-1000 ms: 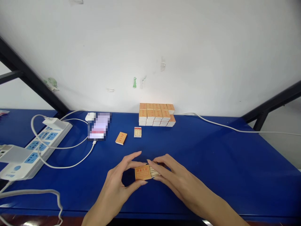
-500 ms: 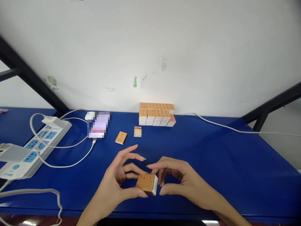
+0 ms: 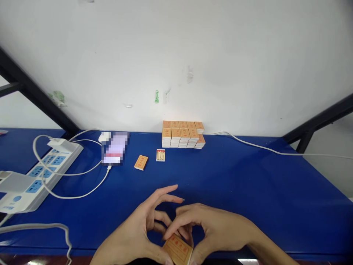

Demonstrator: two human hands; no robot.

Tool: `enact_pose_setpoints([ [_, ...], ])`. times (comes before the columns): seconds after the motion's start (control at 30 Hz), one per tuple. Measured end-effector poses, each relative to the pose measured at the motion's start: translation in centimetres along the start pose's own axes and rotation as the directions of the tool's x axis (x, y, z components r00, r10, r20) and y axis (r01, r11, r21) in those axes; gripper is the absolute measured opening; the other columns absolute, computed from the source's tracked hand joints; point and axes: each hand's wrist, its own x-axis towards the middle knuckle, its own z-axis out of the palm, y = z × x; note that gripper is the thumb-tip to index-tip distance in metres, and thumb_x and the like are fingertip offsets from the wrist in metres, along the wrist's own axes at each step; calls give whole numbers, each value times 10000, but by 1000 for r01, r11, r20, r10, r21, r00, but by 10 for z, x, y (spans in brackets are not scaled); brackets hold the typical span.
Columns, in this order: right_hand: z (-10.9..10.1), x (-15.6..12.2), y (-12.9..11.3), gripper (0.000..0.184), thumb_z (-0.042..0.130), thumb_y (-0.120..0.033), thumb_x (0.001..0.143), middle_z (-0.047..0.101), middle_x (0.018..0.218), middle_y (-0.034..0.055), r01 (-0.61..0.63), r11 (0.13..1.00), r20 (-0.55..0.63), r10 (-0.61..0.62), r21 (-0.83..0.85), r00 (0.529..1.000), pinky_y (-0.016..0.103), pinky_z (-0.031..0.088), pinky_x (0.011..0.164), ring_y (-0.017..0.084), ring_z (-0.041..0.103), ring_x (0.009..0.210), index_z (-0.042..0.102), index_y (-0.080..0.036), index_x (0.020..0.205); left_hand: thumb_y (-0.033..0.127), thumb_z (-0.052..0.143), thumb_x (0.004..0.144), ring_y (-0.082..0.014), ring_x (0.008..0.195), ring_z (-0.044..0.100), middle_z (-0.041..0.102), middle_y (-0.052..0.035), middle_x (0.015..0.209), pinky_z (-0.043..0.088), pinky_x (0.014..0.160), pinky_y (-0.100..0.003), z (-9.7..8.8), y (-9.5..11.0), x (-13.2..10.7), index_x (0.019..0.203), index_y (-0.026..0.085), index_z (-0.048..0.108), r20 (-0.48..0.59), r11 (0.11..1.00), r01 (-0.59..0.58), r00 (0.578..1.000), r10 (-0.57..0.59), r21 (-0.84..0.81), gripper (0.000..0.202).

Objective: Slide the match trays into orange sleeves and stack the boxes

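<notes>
both hands are low at the near edge of the blue surface. the left hand and the right hand hold one small orange matchbox between them. the thumb and bent fingers of each hand pinch the box at its sides, while two left fingers stick out straight and spread. the box is tilted.

farther back, a closed matchbox lies flat near an open tray of matches. behind them a stack of matchboxes sits by the white wall. on the left are a power strip, white cables and a blurred phone.
</notes>
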Motion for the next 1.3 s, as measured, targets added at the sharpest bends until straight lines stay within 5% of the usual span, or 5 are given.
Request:
enact_pose_setpoints([
  [0.2,-7,-11,-10,482,983,-470,850,674,1017,-32,-54,986,-336,-3,-160,942,277,601,827,179,669,933,810,-394,1294,129,1082,666,-317,1331,741,641,-63,1580,624,1141,-509,-5,-2,7,1570,466,584,-115,996,-85,990,85,4,1086],
  [0.37,-61,-26,9,504,950,-533,864,714,1338,61,-119,958,-739,-121,-263,662,382,658,922,233,737,1069,810,-341,1308,237,996,855,-304,1382,708,631,-70,1583,561,1236,-526,-12,-7,1,1586,448,549,-260,990,-98,958,121,99,883],
  [0.57,-145,-28,32,717,1012,-617,725,822,1067,108,-216,931,-868,-166,-294,469,487,650,865,270,746,867,817,-204,1277,303,944,922,-266,1307,734,652,-31,1543,578,1215,-498,-16,-10,-10,1591,503,512,-319,976,-73,938,137,206,821],
  [0.8,-188,-9,39,855,1003,-716,672,856,1212,132,-154,912,-834,-266,-380,483,541,682,928,311,790,949,766,-239,1341,374,963,886,-265,1203,773,703,-40,1480,632,1121,-451,-15,-12,-16,1572,478,550,-398,973,-70,904,155,221,808],
  [1.3,-173,1,53,654,845,-613,913,822,1316,156,-131,878,-820,-363,-459,443,564,691,1002,321,817,1086,682,-228,1416,436,864,943,-248,998,826,785,-74,1324,718,940,-431,-26,2,-6,1536,366,585,-481,877,-68,815,324,475,658],
])
